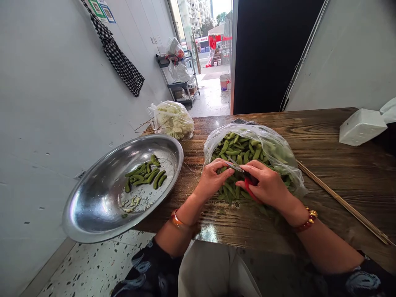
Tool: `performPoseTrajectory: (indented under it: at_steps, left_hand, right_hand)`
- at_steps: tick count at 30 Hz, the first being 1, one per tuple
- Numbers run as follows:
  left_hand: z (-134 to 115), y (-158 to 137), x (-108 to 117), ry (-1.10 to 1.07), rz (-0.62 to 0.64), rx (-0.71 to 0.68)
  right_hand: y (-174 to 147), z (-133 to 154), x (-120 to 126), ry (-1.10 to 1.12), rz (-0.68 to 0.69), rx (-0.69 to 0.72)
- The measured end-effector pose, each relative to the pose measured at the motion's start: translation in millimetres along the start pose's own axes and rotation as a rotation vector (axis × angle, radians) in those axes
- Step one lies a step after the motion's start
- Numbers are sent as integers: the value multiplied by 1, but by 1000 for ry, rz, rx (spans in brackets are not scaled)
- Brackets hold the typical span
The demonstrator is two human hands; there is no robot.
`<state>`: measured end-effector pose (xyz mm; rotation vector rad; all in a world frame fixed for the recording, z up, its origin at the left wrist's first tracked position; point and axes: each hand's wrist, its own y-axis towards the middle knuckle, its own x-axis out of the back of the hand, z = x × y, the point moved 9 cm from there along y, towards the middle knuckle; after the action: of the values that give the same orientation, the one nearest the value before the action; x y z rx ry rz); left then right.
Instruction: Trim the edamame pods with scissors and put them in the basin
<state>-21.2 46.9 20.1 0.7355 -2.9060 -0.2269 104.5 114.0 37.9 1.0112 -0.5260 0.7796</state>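
My right hand [268, 185] is closed around a pair of scissors [250, 187] with red and black handles, its blades pointing left. Facing it, my left hand [213, 178] is closed in a pinch at the blade tips; it seems to hold a green soybean pod, mostly hidden by the fingers. Both hands are over the near side of a clear plastic bag [286, 154] full of edamame pods [239, 148]. To the left stands a wide metal basin [93, 206], with several pods [147, 173] and pale scraps lying in it.
A bag of cauliflower [173, 119] sits behind the basin, near thin sticks. Long wooden skewers [343, 202] lie at right on the wooden table [321, 128]. A white box [361, 127] stands at the far right. Beyond the table are a shelf cart [182, 84] and a doorway.
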Motion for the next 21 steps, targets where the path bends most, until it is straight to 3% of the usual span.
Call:
performPoseTrajectory:
  at_steps: [21]
  left_hand:
    - [0, -3, -10, 68, 101, -34]
  right_hand:
    - [-2, -4, -3, 88, 19, 3]
